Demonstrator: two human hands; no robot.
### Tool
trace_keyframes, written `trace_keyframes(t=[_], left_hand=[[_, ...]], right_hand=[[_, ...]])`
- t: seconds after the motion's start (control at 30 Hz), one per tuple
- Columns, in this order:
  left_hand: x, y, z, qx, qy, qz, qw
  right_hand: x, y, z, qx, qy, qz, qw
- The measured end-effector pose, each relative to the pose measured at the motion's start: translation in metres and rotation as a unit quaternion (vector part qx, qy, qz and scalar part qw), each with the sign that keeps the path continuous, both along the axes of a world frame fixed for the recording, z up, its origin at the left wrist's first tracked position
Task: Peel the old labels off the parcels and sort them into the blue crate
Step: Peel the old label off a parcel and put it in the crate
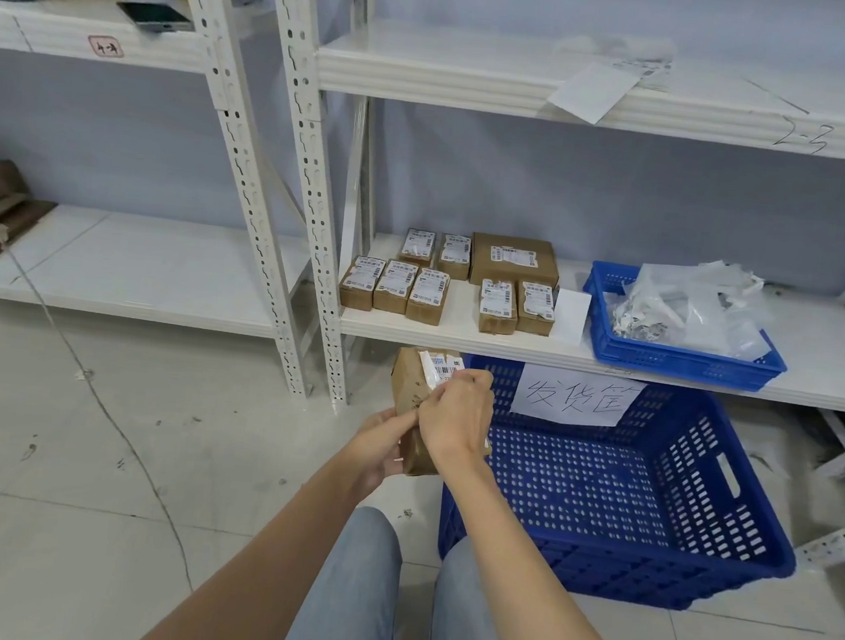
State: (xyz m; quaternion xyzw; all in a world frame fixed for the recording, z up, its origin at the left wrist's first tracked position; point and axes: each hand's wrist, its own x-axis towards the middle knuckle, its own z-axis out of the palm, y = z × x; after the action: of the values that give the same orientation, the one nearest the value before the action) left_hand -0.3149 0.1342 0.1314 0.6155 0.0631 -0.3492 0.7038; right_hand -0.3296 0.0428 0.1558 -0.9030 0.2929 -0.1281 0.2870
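Both forearms are bare, with no sleeves, watch or rings to see. The left hand and right hand wear no gloves. The legs are in light blue jeans, a smooth, faded cloth.

Brown paper-wrapped parcel, held upright and slightly tilted above the floor, just left of the crate's near-left corner; white barcode label at its upper end, partly lifted and curled. Large blue perforated crate on the floor below the shelf, tilted toward the viewer, no parcels inside, handwritten paper sign on its far wall. Eight brown parcels on the shelf above, lying flat in two loose rows, white labels uppermost: seven small, one larger carton at the back.
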Motion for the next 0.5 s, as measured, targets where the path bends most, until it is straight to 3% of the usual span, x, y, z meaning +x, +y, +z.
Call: trace_keyframes(t=[0.5], left_hand=[[0.0039,-0.002,0.0037,-0.003,-0.014,-0.022,1.0]], right_hand=[[0.0018,-0.0098,0.0017,0.098,-0.031,-0.067,0.992]])
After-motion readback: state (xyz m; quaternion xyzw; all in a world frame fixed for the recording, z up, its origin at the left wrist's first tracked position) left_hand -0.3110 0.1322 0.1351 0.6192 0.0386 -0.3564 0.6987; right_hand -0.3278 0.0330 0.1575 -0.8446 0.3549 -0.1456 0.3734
